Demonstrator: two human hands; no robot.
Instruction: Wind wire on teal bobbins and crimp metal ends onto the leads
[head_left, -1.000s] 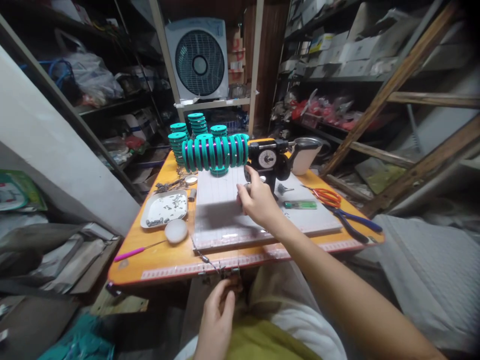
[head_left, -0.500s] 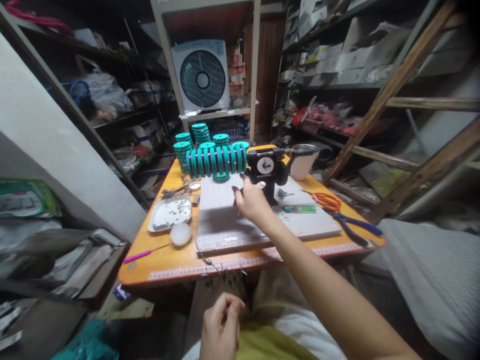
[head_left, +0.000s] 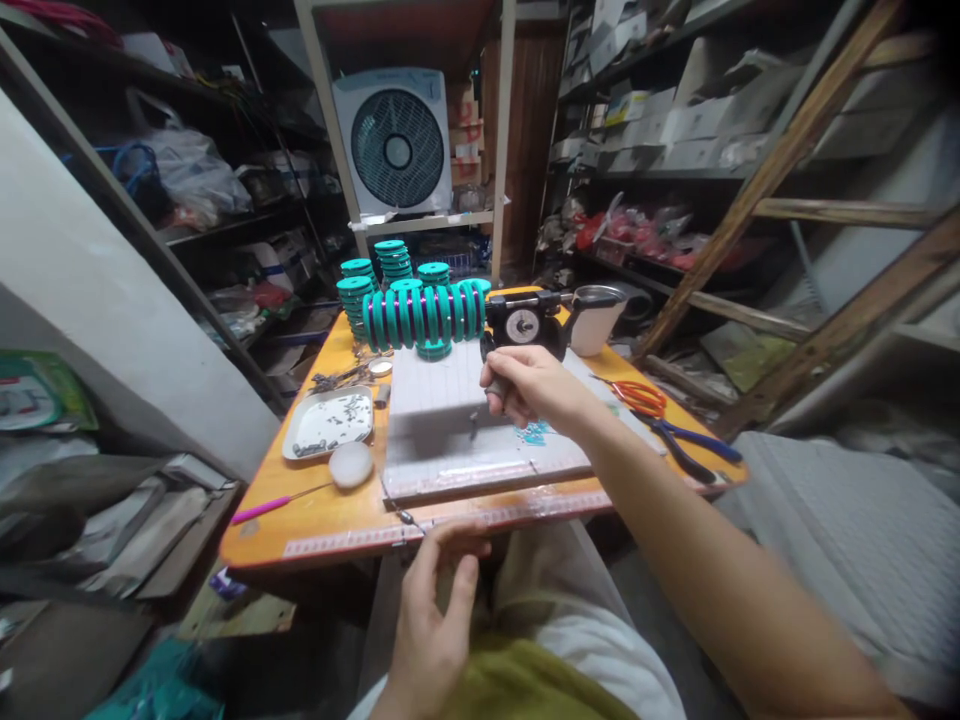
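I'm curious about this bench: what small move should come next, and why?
Perhaps close the left hand on the thin line at the table edge: it curves half open there, while the right hand is curled before the dial-faced machine.

The green discs (head_left: pixel 424 318) look like matt plastic, the black machine (head_left: pixel 523 325) metal, the orange counter (head_left: pixel 315 518) smooth, the ladder (head_left: pixel 776 170) rough wood.

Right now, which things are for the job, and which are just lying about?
Probably for the job:
row of teal discs
black device with a dial, beside the right hand
dark cord, near the left hand

Probably just lying about, away from both hands:
fan
wooden frame
red bags
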